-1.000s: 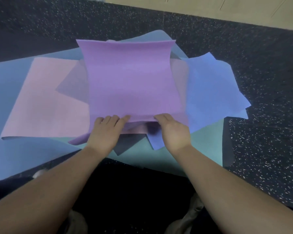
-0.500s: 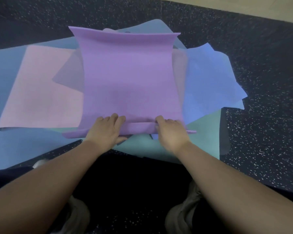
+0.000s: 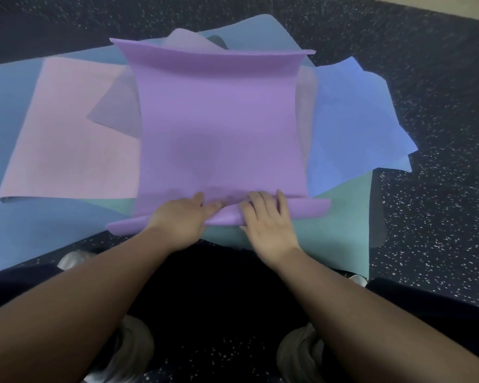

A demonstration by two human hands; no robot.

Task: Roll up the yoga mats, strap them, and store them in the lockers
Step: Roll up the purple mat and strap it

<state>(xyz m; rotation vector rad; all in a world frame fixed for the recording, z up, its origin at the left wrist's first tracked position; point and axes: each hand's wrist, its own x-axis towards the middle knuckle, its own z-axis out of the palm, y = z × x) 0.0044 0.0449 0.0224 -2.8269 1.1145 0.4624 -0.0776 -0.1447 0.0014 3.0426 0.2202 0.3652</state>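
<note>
A purple yoga mat [image 3: 219,120] lies on top of a pile of mats on the dark floor. Its near edge is turned over into a narrow roll [image 3: 307,210] that runs left to right. My left hand [image 3: 181,218] grips the roll near its middle, fingers curled over the top. Just to the right, my right hand [image 3: 268,219] presses on the roll with its fingers laid over the fold. The mat's far edge curls up slightly.
Under the purple mat lie a pink mat [image 3: 67,134] at left, a blue mat [image 3: 354,120] at right, a teal mat [image 3: 338,222] near me and a grey-blue mat [image 3: 9,111] beneath. Speckled black flooring [image 3: 440,230] surrounds the pile. My shoes [image 3: 130,352] show below.
The purple mat's near edge has been folded over into a first narrow roll. Both hands have moved closer together on it, and the view has tilted slightly down.
</note>
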